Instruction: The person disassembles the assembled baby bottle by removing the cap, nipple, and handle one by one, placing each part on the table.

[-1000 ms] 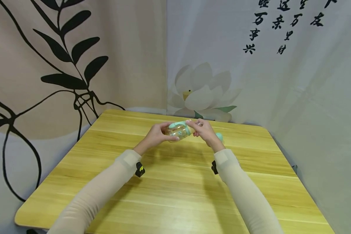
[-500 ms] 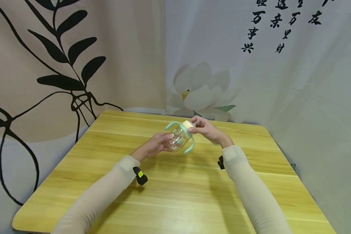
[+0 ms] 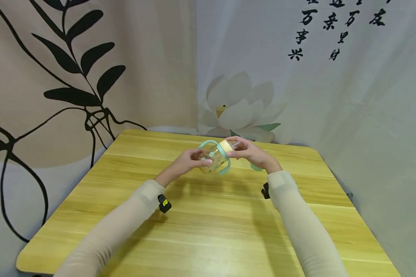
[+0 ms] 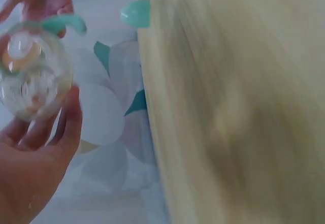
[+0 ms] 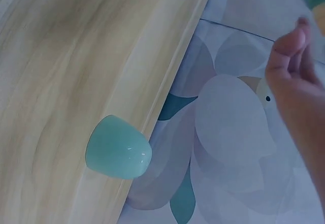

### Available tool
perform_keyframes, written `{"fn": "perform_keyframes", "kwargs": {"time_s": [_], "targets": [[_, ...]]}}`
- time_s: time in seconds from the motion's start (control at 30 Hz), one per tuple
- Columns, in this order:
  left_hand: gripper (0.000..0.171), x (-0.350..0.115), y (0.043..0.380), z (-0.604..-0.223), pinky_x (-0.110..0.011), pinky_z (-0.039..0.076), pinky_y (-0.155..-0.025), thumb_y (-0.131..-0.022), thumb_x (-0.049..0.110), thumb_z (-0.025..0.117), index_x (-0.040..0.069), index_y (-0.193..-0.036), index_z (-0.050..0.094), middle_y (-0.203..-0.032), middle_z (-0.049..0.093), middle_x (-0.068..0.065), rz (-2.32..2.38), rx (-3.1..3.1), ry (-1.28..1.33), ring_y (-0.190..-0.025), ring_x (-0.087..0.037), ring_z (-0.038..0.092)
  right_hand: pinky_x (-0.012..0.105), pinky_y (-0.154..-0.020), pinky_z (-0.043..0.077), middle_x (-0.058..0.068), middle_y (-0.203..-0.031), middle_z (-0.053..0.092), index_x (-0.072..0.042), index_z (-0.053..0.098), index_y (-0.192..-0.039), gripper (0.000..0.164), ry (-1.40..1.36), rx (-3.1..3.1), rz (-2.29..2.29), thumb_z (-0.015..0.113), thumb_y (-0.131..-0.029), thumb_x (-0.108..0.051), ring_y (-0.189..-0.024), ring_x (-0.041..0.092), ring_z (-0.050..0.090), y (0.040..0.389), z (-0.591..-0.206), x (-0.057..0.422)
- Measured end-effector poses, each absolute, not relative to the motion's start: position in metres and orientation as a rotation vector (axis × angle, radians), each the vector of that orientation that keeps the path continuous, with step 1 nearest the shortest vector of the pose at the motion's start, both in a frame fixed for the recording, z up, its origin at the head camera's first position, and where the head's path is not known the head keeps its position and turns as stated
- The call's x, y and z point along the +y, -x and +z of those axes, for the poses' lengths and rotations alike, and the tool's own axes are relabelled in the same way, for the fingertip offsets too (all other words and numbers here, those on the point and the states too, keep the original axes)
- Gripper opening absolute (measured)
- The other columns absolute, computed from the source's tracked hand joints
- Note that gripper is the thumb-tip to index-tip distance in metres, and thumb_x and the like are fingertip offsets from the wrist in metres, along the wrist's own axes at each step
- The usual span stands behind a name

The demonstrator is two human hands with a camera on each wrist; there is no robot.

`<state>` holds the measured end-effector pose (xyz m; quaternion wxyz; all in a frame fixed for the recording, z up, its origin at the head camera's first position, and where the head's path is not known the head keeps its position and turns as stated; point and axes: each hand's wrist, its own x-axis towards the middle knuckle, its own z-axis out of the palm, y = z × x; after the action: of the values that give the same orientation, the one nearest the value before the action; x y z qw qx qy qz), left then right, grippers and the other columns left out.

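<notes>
My left hand grips the clear body of a baby bottle, which tilts up to the right above the table. Two mint handles stand out from the bottle's collar, and a pale yellow ring and clear nipple top it. At that end my right hand has its thumb and fingers around the ring, partly hiding the nipple. In the left wrist view, the base of the bottle faces the camera, with the left hand beneath. A mint dome-shaped cap rests on the table beyond the right hand.
The wooden table spreads under both arms. Its far edge meets a fabric backdrop printed with leaves, a lotus and writing. Black wrist cameras hang from both sleeves.
The bottle has turned from nearly level to a steeper tilt, bringing both handles into sight. My right hand has shifted slightly right, from the nipple end to around the ring.
</notes>
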<state>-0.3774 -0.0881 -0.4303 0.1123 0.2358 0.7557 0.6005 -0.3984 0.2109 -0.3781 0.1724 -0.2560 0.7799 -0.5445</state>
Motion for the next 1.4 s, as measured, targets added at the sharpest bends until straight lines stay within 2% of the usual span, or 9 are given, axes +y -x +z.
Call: {"fn": "perform_keyframes", "kwargs": {"time_s": [0.1, 0.2, 0.33, 0.47, 0.67, 0.9, 1.0, 1.2, 1.4], "targets": [[0.058, -0.086, 0.381, -0.422, -0.040, 0.060, -0.088, -0.094, 0.036, 0.082, 0.009, -0.142, 0.063, -0.126, 0.071, -0.011, 1.704, 2.432, -0.766, -0.106, -0.027, 0.069, 0.038, -0.088, 0.047, 0.014, -0.132, 0.056, -0.015, 0.038, -0.162, 0.059, 0.651, 2.308, -1.526, 0.058, -0.109, -0.033, -0.105, 0.028, 0.054, 0.399, -0.374, 0.214], [0.061, -0.083, 0.386, -0.419, -0.038, 0.059, -0.081, -0.087, 0.037, 0.090, 0.009, -0.136, 0.065, -0.119, 0.070, -0.009, 1.599, 2.643, -0.829, -0.101, -0.025, 0.067, 0.029, -0.070, 0.044, 0.018, -0.126, 0.060, -0.012, 0.043, -0.159, 0.065, 0.514, 2.354, -1.526, 0.050, -0.109, -0.054, -0.080, 0.021, 0.051, 0.397, -0.371, 0.216], [0.070, -0.078, 0.390, -0.423, -0.039, 0.059, -0.086, -0.082, 0.031, 0.094, 0.007, -0.139, 0.061, -0.125, 0.068, -0.009, 1.361, 2.884, -1.031, -0.105, -0.024, 0.065, 0.025, -0.054, 0.035, 0.024, -0.115, 0.071, -0.010, 0.057, -0.148, 0.077, 0.367, 2.344, -1.470, 0.047, -0.103, -0.072, -0.052, 0.012, 0.038, 0.392, -0.375, 0.214], [0.071, -0.073, 0.391, -0.428, -0.042, 0.058, -0.090, -0.082, 0.027, 0.095, 0.006, -0.140, 0.060, -0.126, 0.067, -0.011, 1.229, 3.007, -1.188, -0.107, -0.026, 0.063, 0.023, -0.049, 0.033, 0.023, -0.107, 0.075, -0.004, 0.070, -0.130, 0.080, 0.331, 2.327, -1.425, 0.048, -0.101, -0.076, -0.049, 0.009, 0.037, 0.391, -0.381, 0.209], [0.070, -0.069, 0.392, -0.430, -0.040, 0.058, -0.090, -0.082, 0.029, 0.094, 0.004, -0.139, 0.060, -0.126, 0.068, -0.010, 1.251, 2.985, -1.234, -0.108, -0.025, 0.064, 0.022, -0.054, 0.038, 0.015, -0.099, 0.075, -0.004, 0.074, -0.112, 0.061, 0.329, 2.308, -1.513, 0.057, -0.104, -0.062, -0.056, 0.009, 0.042, 0.392, -0.385, 0.206], [0.065, -0.076, 0.390, -0.431, -0.034, 0.058, -0.082, -0.082, 0.031, 0.095, 0.012, -0.137, 0.065, -0.120, 0.071, -0.006, 1.540, 2.707, -0.982, -0.101, -0.022, 0.065, 0.024, -0.060, 0.035, -0.001, -0.080, 0.055, -0.005, 0.067, -0.131, 0.045, 0.480, 2.332, -1.479, 0.066, -0.105, -0.042, -0.060, 0.010, 0.040, 0.394, -0.377, 0.207], [0.058, -0.081, 0.391, -0.430, -0.032, 0.056, -0.078, -0.086, 0.036, 0.091, 0.013, -0.135, 0.068, -0.115, 0.072, -0.005, 1.624, 2.597, -0.930, -0.098, -0.020, 0.065, 0.026, -0.064, 0.036, -0.001, -0.084, 0.054, -0.010, 0.065, -0.136, 0.038, 0.558, 2.347, -1.436, 0.068, -0.105, -0.031, -0.066, 0.014, 0.042, 0.392, -0.370, 0.210], [0.045, -0.092, 0.394, -0.435, -0.027, 0.045, -0.066, -0.099, 0.034, 0.077, 0.011, -0.137, 0.071, -0.094, 0.069, -0.005, 1.721, 2.422, -0.867, -0.076, -0.015, 0.052, 0.040, -0.096, 0.055, 0.007, -0.122, 0.071, -0.019, 0.054, -0.157, 0.063, 0.727, 2.265, -1.394, 0.076, -0.099, -0.012, -0.100, 0.022, 0.067, 0.389, -0.360, 0.211], [0.044, -0.092, 0.393, -0.439, -0.028, 0.052, -0.070, -0.101, 0.032, 0.075, 0.009, -0.137, 0.070, -0.106, 0.075, -0.011, 1.724, 2.369, -0.877, -0.082, -0.017, 0.060, 0.050, -0.106, 0.052, 0.015, -0.116, 0.073, -0.022, 0.050, -0.160, 0.068, 0.774, 2.251, -1.365, 0.077, -0.098, -0.012, -0.098, 0.023, 0.069, 0.387, -0.363, 0.213]]}}
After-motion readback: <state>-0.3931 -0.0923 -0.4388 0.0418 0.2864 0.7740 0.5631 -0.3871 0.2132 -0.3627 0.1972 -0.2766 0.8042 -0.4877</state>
